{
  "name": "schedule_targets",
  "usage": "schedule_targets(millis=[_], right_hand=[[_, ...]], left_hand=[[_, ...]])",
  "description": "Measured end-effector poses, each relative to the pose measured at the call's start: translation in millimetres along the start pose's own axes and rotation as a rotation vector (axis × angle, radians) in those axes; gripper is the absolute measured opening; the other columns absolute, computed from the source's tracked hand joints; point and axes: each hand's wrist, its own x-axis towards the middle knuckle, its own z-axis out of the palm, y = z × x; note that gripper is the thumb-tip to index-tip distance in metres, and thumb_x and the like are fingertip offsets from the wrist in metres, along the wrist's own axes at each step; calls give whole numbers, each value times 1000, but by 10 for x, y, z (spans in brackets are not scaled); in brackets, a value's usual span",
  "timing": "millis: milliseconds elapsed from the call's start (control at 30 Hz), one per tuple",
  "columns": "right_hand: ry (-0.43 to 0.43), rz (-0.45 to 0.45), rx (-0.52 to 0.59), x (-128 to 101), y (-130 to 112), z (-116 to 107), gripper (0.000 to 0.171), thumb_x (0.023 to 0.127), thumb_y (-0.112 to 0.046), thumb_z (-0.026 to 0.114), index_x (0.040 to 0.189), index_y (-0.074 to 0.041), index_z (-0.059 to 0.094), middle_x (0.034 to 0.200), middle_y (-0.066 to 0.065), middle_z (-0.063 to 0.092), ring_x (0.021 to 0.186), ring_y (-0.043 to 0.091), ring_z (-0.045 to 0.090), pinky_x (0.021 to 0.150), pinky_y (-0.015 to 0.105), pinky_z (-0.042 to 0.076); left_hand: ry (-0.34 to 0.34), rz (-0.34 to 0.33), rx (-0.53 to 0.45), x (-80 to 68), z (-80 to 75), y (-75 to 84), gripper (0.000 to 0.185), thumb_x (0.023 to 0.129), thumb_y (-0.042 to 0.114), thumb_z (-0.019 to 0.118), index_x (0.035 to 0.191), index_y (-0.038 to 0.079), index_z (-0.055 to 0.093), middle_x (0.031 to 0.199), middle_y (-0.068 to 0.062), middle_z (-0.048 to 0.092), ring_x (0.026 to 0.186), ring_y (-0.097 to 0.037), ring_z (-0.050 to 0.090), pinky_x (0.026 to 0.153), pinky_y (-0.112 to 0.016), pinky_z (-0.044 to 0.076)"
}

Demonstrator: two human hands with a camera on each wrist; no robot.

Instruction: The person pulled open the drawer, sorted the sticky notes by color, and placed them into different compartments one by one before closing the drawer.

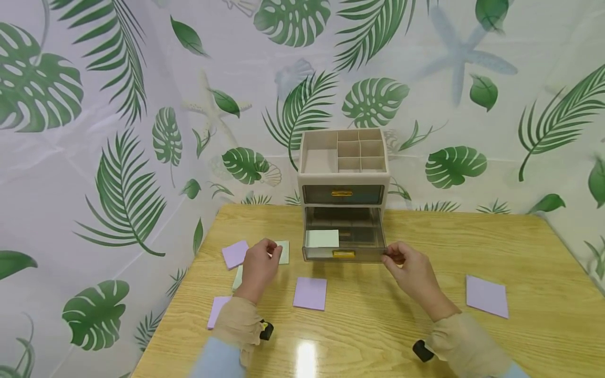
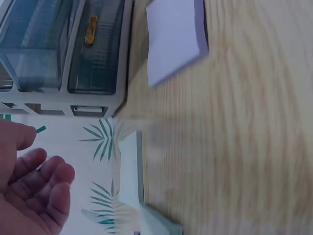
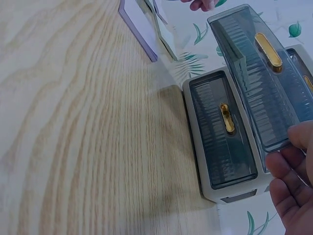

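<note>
A beige desktop organizer (image 1: 344, 179) stands against the patterned backdrop. Its middle see-through drawer (image 1: 364, 255) is pulled out, with a pale green note pad (image 1: 322, 238) in its left part. My right hand (image 1: 410, 270) pinches the drawer's front right corner, thumb on the front face. To the drawer's left, my left hand (image 1: 261, 265) hovers with loosely bent fingers and holds nothing. It partly covers a pale green pad (image 1: 284, 252) and another green pad (image 1: 237, 279) on the table. In the left wrist view its fingers (image 2: 60, 176) touch nothing.
Purple note pads lie on the wooden table (image 1: 368, 331): one in front of the organizer (image 1: 310, 293), two at the left (image 1: 234, 254), one far right (image 1: 487, 296). The organizer's top drawer (image 1: 326, 195) and bottom drawer (image 3: 215, 156) are closed. Divided compartments (image 1: 361, 149) form its top.
</note>
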Motion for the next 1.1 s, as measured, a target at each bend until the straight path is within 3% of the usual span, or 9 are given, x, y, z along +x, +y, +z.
schedule_targets(millis=[267, 500, 600, 700, 800, 1100], right_hand=[[-4, 15, 8, 6, 7, 12, 6, 92, -17, 67, 96, -14, 64, 88, -2, 66, 82, 18, 66, 69, 36, 54], [7, 4, 2, 14, 17, 21, 6, 91, -15, 68, 95, -13, 64, 87, -2, 66, 81, 17, 66, 68, 32, 53], [7, 2, 7, 10, 18, 23, 6, 91, -15, 68, 95, -13, 63, 87, -3, 66, 80, 17, 65, 67, 31, 53], [3, 2, 16, 11, 20, 33, 6, 92, -17, 67, 96, -14, 63, 87, -3, 66, 80, 16, 65, 67, 30, 53], [2, 0, 20, 8, 26, 38, 6, 92, -18, 67, 96, -15, 63, 88, -3, 66, 79, 16, 65, 67, 30, 53], [22, -20, 16, 10, 35, 42, 7, 92, -17, 68, 95, -15, 62, 88, -4, 65, 79, 14, 64, 66, 26, 53]], left_hand=[[-95, -109, 217, 170, -75, -159, 44, 95, 42, 58, 106, 0, 62, 95, -12, 62, 81, -26, 60, 68, -40, 50], [-205, -185, 310, 270, -49, -194, 55, 92, 54, 57, 92, -1, 57, 73, -11, 53, 60, -25, 54, 52, -36, 43], [-250, -224, 355, 298, 1, -201, 62, 90, 60, 55, 92, -2, 61, 68, -10, 56, 57, -24, 56, 48, -36, 43], [-290, -246, 404, 329, 55, -226, 65, 88, 66, 52, 80, 3, 66, 62, -10, 58, 56, -24, 57, 47, -37, 43], [-335, -250, 446, 346, 93, -236, 68, 88, 69, 48, 69, 6, 66, 60, -10, 58, 57, -26, 58, 50, -40, 46], [-337, -252, 489, 377, 213, -194, 67, 86, 70, 51, 70, 6, 66, 75, -18, 64, 72, -35, 61, 68, -52, 49]])
